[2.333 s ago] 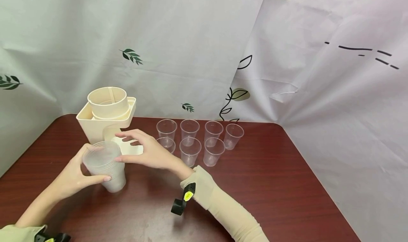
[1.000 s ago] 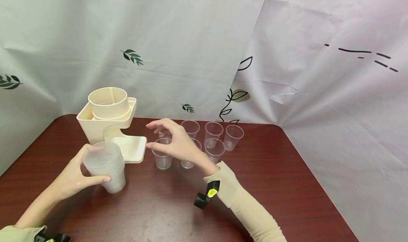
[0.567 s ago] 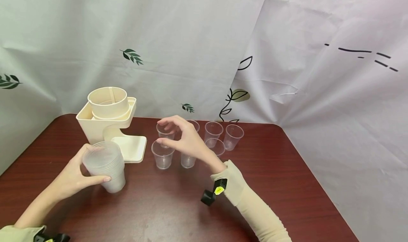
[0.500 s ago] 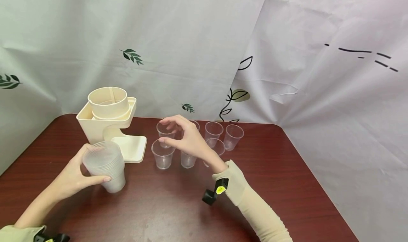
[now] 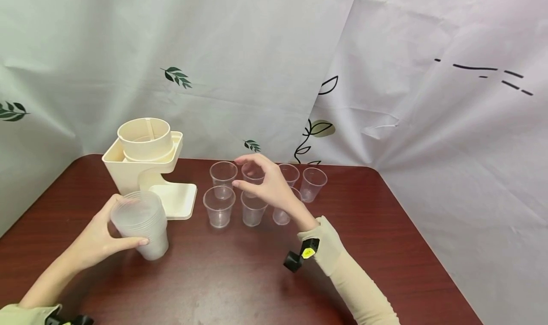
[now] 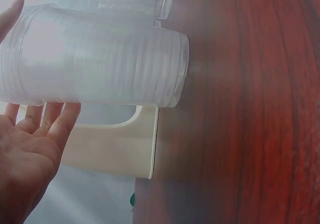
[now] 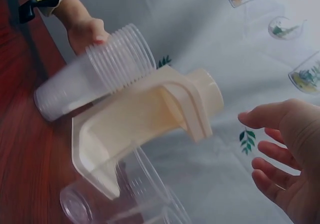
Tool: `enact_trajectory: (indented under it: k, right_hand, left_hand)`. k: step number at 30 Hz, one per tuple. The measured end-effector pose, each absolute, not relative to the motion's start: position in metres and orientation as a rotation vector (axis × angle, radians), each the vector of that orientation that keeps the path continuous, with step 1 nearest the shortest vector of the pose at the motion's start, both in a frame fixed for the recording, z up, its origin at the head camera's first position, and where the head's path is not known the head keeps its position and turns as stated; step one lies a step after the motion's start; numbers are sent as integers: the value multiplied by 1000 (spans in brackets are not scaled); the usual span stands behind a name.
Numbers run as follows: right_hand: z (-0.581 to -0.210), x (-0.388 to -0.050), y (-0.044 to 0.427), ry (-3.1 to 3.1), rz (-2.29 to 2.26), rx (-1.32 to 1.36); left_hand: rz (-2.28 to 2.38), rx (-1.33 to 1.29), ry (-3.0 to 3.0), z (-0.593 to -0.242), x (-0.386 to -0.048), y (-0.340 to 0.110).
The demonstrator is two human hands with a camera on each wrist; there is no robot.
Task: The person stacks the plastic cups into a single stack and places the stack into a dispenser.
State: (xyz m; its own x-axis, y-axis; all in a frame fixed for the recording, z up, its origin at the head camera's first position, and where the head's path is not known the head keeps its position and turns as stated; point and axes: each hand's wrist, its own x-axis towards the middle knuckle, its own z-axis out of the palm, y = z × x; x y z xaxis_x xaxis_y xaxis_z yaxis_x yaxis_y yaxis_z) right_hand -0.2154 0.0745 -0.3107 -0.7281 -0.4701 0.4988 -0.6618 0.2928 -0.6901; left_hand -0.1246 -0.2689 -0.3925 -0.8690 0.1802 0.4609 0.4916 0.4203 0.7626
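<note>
A stack of nested clear plastic cups (image 5: 143,222) stands at the left, near the front of a cream cup dispenser (image 5: 124,175). My left hand (image 5: 96,237) grips this stack, thumb on the near side and fingers on the other; in the left wrist view the fingers (image 6: 60,124) lie along the cups' side. Two rows of single clear cups (image 5: 219,211) stand upright to the right of the dispenser. Over these rows hovers my right hand (image 5: 274,187), thumb and fingers spread apart with nothing between them. It partly hides some cups in the middle and right.
The dispenser has a round open tube (image 5: 145,139) on top and a flat foot (image 5: 181,203) reaching right. A dark red wooden table (image 5: 239,277) carries everything. Behind it hangs a pale curtain (image 5: 257,68) with leaf prints.
My right hand has left the cup stack, moving right past the dispenser's foot and across the cup rows. My left hand and the stack have stayed put.
</note>
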Motion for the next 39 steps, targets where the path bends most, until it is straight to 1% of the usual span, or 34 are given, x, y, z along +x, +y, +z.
enact_trajectory:
  k: [12, 28, 37, 39]
  right_hand:
    - [-317, -223, 105, -2367, 1427, 935]
    - [-329, -228, 133, -2345, 1392, 803]
    - [-317, -215, 142, -2354, 1444, 708]
    - [-320, -218, 147, -2342, 1456, 681]
  left_hand:
    - [-1448, -602, -2363, -392, -125, -269]
    - [-1446, -600, -2367, -395, -126, -272]
    - [-1418, -568, -2388, -393, -125, -271]
    - [-1420, -577, -2380, -394, -125, -271]
